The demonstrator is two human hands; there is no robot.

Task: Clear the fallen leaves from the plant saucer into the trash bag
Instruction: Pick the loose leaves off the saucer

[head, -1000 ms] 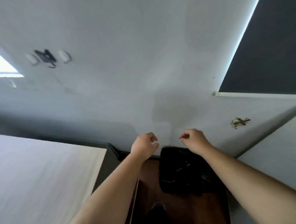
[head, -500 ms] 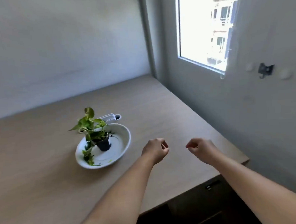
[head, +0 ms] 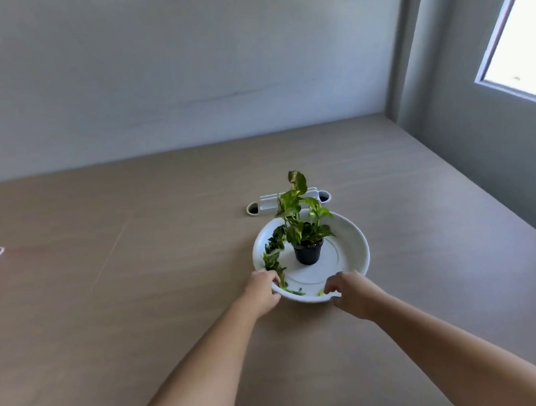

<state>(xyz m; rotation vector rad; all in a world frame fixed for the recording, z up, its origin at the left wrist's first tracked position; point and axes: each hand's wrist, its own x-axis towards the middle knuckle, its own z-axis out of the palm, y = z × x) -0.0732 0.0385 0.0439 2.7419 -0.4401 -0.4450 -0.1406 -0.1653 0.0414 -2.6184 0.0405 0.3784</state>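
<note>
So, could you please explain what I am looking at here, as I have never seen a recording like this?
There is no machine here: the picture comes from one wide-angle camera worn on a person's head, looking forward and down, so the two bare arms reaching in are the wearer's own. A wooden table carries a white saucer with a small black pot holding a green plant; fallen leaves lie along the saucer's left side and near edge. Behind it sits a white fitting set in the tabletop. The left hand and right hand each grip the saucer's near rim. A window is at the upper right. No trash bag is in view.
</note>
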